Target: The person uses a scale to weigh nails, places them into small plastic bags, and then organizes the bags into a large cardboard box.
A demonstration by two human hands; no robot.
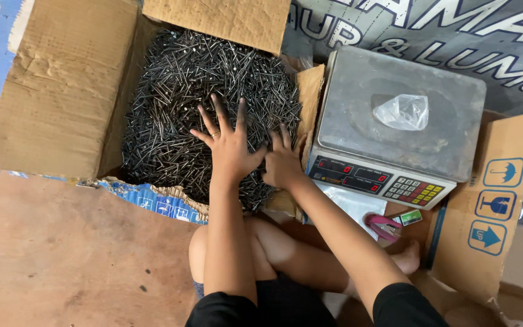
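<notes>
L hand (228,142) splayed flat, R hand (282,160) curled, neither gripping, on loose dark steel nails (177,91) in torn cardboard box (62,91); risk: points prick palms if pressed.

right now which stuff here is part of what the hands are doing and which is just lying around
In use:
left hand
right hand
black nails
cardboard box

Lying about:
digital scale
clear plastic bag
pink stapler
second cardboard box

A grey scale (394,115) is sitting right of the carton, a clear bag (402,112) lying on its pan. Pink pliers (384,227) are lying by its front edge, beside a folded box (494,206).
</notes>
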